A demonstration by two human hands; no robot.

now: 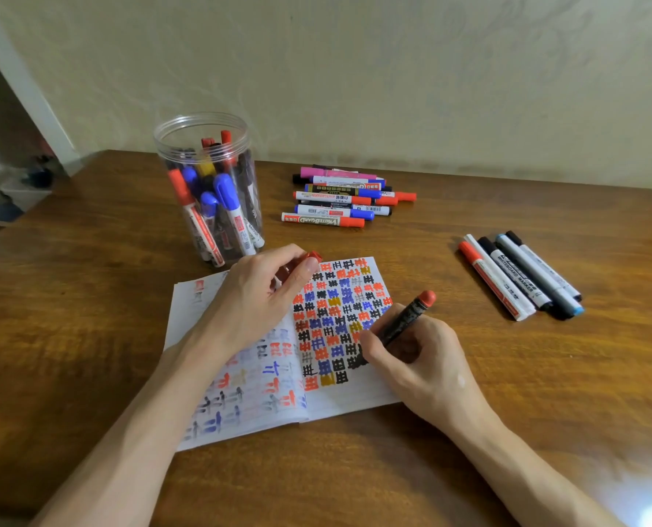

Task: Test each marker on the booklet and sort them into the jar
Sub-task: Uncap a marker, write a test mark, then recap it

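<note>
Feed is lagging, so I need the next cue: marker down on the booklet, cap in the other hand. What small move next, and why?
Probably finish the stroke and lift the tip to check the mark. The right hand grips the marker down onto the booklet beside the last black mark, while the left hand pinches the red cap, so capping and the jar come later.

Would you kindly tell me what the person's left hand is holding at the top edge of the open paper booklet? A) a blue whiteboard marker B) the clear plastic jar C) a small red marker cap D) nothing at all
C: the left hand pinches a small red marker cap at its fingertips, while the right hand grips the black-bodied, red-ended marker.
</note>
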